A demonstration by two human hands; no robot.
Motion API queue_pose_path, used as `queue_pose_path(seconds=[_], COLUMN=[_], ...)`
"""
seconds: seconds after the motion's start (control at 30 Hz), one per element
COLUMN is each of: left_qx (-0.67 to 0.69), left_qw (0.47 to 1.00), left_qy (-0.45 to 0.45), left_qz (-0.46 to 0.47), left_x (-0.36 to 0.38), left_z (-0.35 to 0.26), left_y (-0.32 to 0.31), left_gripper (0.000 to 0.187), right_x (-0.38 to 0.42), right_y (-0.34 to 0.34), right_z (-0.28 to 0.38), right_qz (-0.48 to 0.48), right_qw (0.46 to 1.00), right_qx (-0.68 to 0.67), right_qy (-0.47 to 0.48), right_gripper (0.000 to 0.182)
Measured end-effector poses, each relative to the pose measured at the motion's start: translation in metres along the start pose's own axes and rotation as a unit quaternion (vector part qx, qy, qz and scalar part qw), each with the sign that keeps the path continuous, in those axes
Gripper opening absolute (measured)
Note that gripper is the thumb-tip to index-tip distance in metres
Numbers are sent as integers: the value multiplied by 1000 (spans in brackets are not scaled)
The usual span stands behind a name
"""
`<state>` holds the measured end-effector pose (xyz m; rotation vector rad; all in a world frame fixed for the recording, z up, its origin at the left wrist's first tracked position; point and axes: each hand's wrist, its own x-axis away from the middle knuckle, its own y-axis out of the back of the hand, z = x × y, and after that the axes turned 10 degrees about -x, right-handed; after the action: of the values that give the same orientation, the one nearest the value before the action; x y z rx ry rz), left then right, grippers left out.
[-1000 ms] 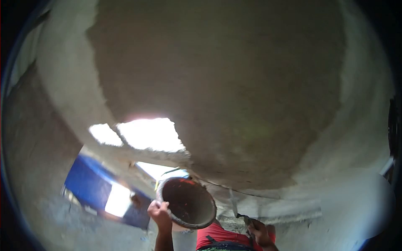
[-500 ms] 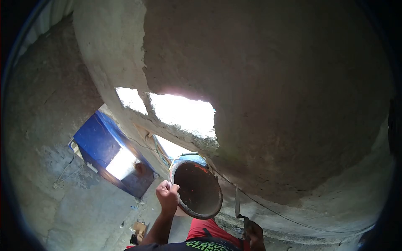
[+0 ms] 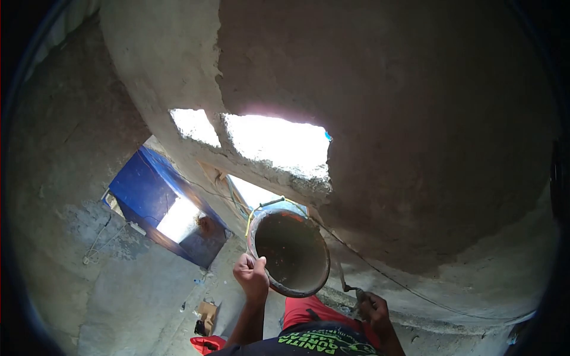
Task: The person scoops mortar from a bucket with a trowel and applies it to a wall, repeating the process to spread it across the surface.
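My left hand is closed around the rim of a round bucket, thumb over the edge. The bucket tilts so that its opening faces me, and its dark inside carries a few small specks. A wire handle with a dark grip stands above the far rim. To the right of the bucket, my right hand is wrapped around the handle of a trowel. The narrow blade points up and away from me, seen nearly edge-on, close to the bucket's right side.
A wall with a dark, damp-looking plaster patch rises ahead, with two bright openings in it. A cable runs along its lower part. At left are a blue panelled structure and a cardboard box on the floor.
The bucket and both hands have shifted right in the view, as have the wall openings. More of the bucket's handle shows, and the trowel blade has turned more edge-on.
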<state>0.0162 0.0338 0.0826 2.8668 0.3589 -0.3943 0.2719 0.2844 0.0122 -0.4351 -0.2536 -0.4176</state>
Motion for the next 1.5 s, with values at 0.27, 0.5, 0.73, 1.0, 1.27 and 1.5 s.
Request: queue_pose_path(seconds=[0.27, 0.5, 0.73, 1.0, 1.27, 1.5], left_qx=[-31, -58, 46, 92, 24, -10], left_qw=[998, 997, 994, 991, 995, 984], left_qy=[26, 13, 36, 39, -34, -152], left_qz=[38, 55, 93, 85, 86, 93], left_x=[-2, -1, 8, 7, 1, 7], left_z=[5, 3, 3, -4, -23, -34], left_y=[19, 4, 1, -11, 10, 26], left_gripper=[39, 39, 40, 41, 36, 39], right_x=[14, -2, 23, 37, 29, -18], right_y=[-34, -2, 6, -3, -7, -48], right_z=[-5, -42, -14, -7, 28, 76], right_qz=[-19, -37, 26, -21, -75, -41], right_qw=[995, 924, 877, 873, 990, 839], right_qx=[-95, -380, -479, -486, 112, 459], right_qy=[-25, -8, 5, -18, 49, 290], right_gripper=[36, 41, 55, 57, 37, 45])
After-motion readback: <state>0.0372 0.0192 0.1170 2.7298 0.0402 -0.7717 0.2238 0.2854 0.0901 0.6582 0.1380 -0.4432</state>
